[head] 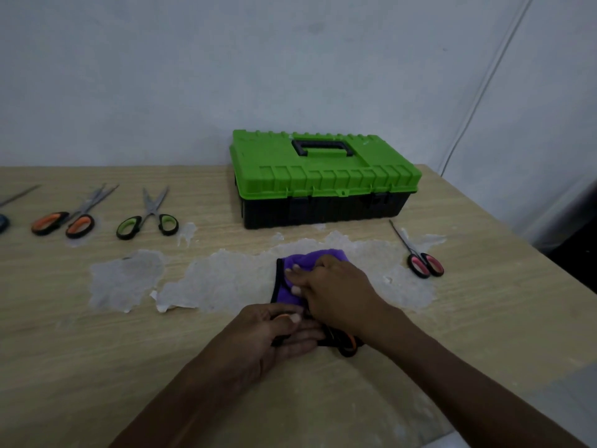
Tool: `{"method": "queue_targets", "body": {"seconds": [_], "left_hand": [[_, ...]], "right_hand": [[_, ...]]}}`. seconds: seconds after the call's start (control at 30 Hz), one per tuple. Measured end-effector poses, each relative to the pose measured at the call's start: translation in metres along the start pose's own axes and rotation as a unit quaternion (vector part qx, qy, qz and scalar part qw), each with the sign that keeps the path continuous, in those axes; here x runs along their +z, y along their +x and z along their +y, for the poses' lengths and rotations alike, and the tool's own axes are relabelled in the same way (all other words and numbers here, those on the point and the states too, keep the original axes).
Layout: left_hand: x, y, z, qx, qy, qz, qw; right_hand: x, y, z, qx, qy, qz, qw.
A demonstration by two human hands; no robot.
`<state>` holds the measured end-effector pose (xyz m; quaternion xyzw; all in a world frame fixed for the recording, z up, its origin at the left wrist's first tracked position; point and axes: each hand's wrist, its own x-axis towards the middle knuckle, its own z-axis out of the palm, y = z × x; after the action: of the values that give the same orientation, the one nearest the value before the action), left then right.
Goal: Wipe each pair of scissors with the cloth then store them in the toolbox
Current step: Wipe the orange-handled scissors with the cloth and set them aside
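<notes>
Here the left hand (281, 334) grips one handle loop of the orange-handled scissors (349, 345), thumb curled over the orange inlay. The right hand (332, 286) is clenched on the purple cloth (284, 286), bunching it over where the blades must lie; the blades themselves are hidden under the fabric. Both hands work low on the tabletop (97, 350), directly in front of the toolbox (323, 176) and on the person's side of it.

These scissors look light and rigid, with rubbery loops that give a sure hold, so the handles are the place to grip. The steel blades are likely slick and sharp-edged, and are best wiped with the cloth folded round them, not bare fingers. The cloth is soft and limp and will take whatever shape the fingers press into it.

The toolbox has its green lid down, carry handle folded flat, and latches on its front face. It will probably need a free hand to open it.

Left of the toolbox lie the green-handled scissors (147, 221), blades slightly apart, and farther left a second orange-handled pair (63, 221). A blue handle (3, 223) shows at the frame edge. Just right of the toolbox's front corner rest the pink-handled scissors (423, 263).
</notes>
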<state>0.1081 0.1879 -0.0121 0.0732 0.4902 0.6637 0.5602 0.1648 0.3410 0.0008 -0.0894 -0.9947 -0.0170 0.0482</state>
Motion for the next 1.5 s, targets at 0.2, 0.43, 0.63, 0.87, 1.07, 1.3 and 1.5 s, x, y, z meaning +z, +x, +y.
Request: {"method": "queue_targets", "body": {"seconds": [0.2, 0.43, 0.63, 0.87, 1.07, 1.3, 1.5], "left_hand": [[-0.003, -0.011, 0.0, 0.013, -0.01, 0.008, 1.0], [-0.011, -0.015, 0.017, 0.1, 0.014, 0.054, 0.993], [-0.011, -0.016, 0.02, 0.171, 0.011, 0.071, 0.983], [-0.012, -0.012, 0.018, 0.2, 0.022, 0.076, 0.977], [-0.013, -0.011, 0.019, 0.213, 0.027, 0.081, 0.973], [-0.014, -0.013, 0.02, 0.224, 0.016, 0.061, 0.973], [-0.013, -0.015, 0.022, 0.223, 0.008, 0.055, 0.973]], "right_hand": [[-0.003, 0.007, 0.019, 0.137, 0.102, 0.039, 0.985], [-0.021, -0.049, 0.032, 0.16, 0.266, 0.139, 0.94], [-0.007, -0.062, -0.002, 0.111, 0.266, 0.121, 0.95], [-0.015, -0.05, -0.034, 0.134, 0.391, 0.141, 0.899], [-0.01, -0.04, -0.043, 0.137, 0.44, 0.188, 0.867], [-0.011, -0.037, -0.04, 0.128, 0.443, 0.215, 0.861], [-0.009, -0.037, -0.037, 0.147, 0.444, 0.205, 0.86]]}}
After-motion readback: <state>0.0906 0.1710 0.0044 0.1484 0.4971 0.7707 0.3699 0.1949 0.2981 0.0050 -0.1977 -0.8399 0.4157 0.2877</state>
